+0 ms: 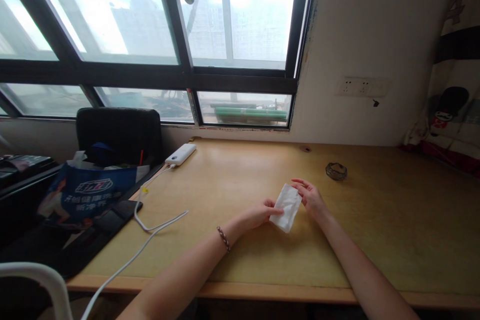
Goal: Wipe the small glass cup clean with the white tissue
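A small white folded sheet, like tissue or cloth, (287,208) is held up over the wooden table, tilted, between my two hands. My left hand (262,211) pinches its left edge, thumb on top, and a braided bracelet circles that wrist. At the sheet's upper right corner is my right hand (308,196), its index finger stretched out and the others bent near the edge. Whether its thumb grips the sheet is hidden behind the fingers.
On the table (240,170) lie a white power bank (180,154) with a white cable (144,225) and, at the right back, a dark coiled ring (336,171). A blue bag (93,190) sits on a black chair (120,132) at left.
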Action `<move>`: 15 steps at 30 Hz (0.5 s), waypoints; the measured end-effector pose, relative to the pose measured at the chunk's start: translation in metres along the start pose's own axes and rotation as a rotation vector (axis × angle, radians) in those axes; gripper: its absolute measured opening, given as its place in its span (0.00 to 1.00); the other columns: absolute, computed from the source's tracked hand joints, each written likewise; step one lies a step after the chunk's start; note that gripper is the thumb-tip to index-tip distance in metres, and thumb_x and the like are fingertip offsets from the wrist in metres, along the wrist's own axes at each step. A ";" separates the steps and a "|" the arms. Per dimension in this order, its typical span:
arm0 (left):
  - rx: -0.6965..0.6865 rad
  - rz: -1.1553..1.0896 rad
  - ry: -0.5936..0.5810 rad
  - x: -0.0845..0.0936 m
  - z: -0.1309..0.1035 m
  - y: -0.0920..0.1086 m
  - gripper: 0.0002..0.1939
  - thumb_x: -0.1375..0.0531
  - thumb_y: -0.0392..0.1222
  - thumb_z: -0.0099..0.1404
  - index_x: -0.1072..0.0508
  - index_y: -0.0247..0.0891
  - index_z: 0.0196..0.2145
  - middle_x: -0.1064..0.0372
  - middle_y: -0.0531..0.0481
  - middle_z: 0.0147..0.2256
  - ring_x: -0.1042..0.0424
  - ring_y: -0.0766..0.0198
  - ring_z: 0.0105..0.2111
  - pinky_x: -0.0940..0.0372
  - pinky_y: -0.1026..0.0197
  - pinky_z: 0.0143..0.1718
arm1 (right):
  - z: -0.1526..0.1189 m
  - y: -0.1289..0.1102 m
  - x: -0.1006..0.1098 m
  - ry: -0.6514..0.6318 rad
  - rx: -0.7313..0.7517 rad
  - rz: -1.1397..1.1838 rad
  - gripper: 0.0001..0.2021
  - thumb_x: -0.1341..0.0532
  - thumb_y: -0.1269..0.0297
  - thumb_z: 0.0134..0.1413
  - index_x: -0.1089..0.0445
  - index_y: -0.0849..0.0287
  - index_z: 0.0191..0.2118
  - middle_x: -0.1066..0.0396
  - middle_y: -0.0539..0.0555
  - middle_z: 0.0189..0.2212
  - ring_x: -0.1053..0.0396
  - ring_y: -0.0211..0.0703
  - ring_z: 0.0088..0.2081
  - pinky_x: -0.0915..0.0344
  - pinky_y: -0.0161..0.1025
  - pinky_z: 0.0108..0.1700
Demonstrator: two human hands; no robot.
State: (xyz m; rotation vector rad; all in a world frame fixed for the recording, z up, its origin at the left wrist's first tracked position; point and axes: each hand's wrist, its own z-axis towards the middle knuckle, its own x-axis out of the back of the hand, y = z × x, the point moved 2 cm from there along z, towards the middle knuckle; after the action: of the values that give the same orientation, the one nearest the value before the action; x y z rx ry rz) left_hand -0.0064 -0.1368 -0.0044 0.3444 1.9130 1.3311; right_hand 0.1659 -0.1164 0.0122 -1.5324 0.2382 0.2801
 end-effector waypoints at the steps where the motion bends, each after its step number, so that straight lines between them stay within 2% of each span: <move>1: -0.024 -0.030 0.042 0.002 0.001 0.001 0.14 0.36 0.40 0.48 0.28 0.27 0.31 0.30 0.44 0.28 0.32 0.66 0.25 0.39 0.64 0.30 | 0.000 -0.003 0.001 0.005 0.007 0.023 0.19 0.37 0.56 0.39 0.33 0.57 0.39 0.29 0.55 0.32 0.33 0.38 0.27 0.38 0.33 0.28; 4: -0.128 -0.124 0.179 0.009 0.005 0.007 0.17 0.36 0.42 0.47 0.29 0.27 0.34 0.30 0.42 0.29 0.31 0.62 0.27 0.37 0.59 0.33 | -0.003 -0.012 -0.001 -0.079 0.002 0.044 0.20 0.41 0.52 0.45 0.36 0.53 0.45 0.31 0.57 0.41 0.31 0.42 0.35 0.37 0.38 0.36; 7: -0.210 -0.156 0.237 0.011 0.005 0.011 0.18 0.37 0.42 0.48 0.30 0.28 0.36 0.30 0.40 0.32 0.31 0.60 0.30 0.37 0.55 0.36 | -0.013 -0.013 -0.015 -0.276 -0.038 0.001 0.24 0.41 0.50 0.45 0.37 0.54 0.48 0.35 0.58 0.45 0.34 0.47 0.42 0.38 0.43 0.42; 9: -0.232 -0.130 0.226 0.011 0.005 0.012 0.18 0.37 0.41 0.49 0.30 0.28 0.37 0.31 0.40 0.34 0.31 0.60 0.31 0.37 0.55 0.36 | -0.020 -0.009 -0.025 -0.415 -0.067 -0.043 0.24 0.41 0.50 0.44 0.36 0.56 0.47 0.35 0.59 0.45 0.35 0.49 0.44 0.40 0.45 0.45; 11: -0.226 -0.077 0.194 0.008 0.004 0.009 0.17 0.38 0.41 0.50 0.30 0.28 0.37 0.31 0.40 0.34 0.31 0.61 0.31 0.37 0.58 0.36 | -0.025 -0.003 -0.033 -0.501 -0.066 -0.105 0.23 0.41 0.51 0.45 0.34 0.58 0.46 0.35 0.59 0.46 0.38 0.50 0.47 0.43 0.46 0.48; 15: -0.201 0.033 0.128 0.003 0.004 0.004 0.16 0.38 0.41 0.49 0.29 0.27 0.35 0.30 0.43 0.31 0.32 0.64 0.28 0.39 0.64 0.32 | -0.026 0.003 -0.036 -0.525 -0.002 -0.216 0.20 0.42 0.51 0.47 0.32 0.57 0.44 0.39 0.57 0.49 0.45 0.50 0.52 0.49 0.45 0.53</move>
State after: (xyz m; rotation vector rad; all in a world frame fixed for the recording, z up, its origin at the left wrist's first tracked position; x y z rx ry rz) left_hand -0.0061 -0.1303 -0.0026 0.1948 1.8633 1.5854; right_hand 0.1320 -0.1432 0.0205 -1.4192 -0.3391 0.4964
